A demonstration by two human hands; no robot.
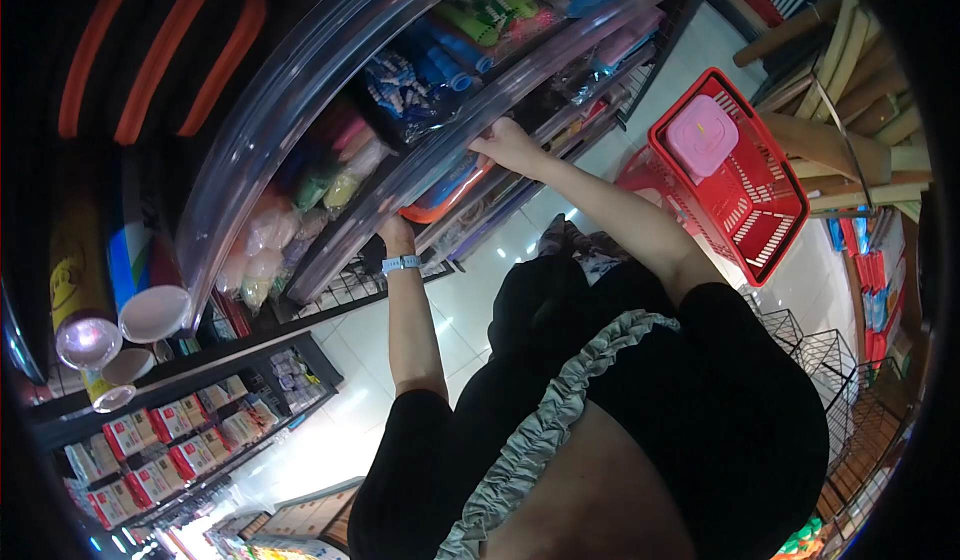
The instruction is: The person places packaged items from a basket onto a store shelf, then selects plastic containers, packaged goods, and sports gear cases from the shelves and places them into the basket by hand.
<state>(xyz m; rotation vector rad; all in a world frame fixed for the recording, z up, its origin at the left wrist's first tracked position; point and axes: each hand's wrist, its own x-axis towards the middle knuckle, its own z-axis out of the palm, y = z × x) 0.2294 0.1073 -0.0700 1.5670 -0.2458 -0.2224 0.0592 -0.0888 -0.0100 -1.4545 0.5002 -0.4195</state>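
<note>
An orange-edged blue package (447, 194) lies at the shelf front between my two hands. I cannot make out what it contains. My right hand (508, 148) is at its upper right end, fingers curled closed around that end by the clear shelf strip. At the lower left end is my left hand (397, 232), with a pale blue watch (401, 264) on the wrist; its fingers are mostly hidden behind the strip and the package edge. Blue bagged goods (405, 85) and pastel-coloured packs (270, 245) sit on the shelf above.
A red shopping basket (757, 252) holding a pink lidded box (702, 135) stands on the tiled floor to the right. Clear curved shelf strips (350, 245) run across the racks. Wire baskets (825, 360) are at lower right, boxed goods (180, 415) at lower left.
</note>
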